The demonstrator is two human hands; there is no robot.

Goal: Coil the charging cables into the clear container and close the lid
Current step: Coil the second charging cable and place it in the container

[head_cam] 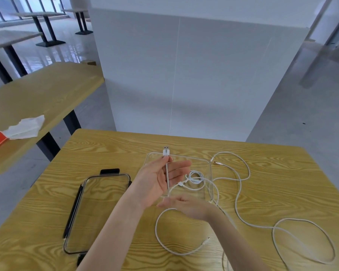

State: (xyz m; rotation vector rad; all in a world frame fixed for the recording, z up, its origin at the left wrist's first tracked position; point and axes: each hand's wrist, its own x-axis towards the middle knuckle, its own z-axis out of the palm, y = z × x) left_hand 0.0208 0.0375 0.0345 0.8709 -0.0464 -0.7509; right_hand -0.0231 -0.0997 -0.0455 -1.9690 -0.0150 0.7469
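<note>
Hands: left [160, 180] pinches cable [167, 173]; right [186, 206] blurred, fingers seemingly straight, cable underneath.

This looks like a canteen or cafeteria-style hall — a large, bare public room rather than a home. Several identical tables with wood-grain tops stand on black metal legs: the near tabletop [106, 153], a second table [37, 94] just to its left, and more tables [33, 15] far off at the left on black pedestal bases. The floor [53, 53] is pale, glossy and reflective. A broad white square pillar [184, 65] rises just beyond the near tabletop, and tall windows [18, 4] with dark frames line the far left wall.
</note>
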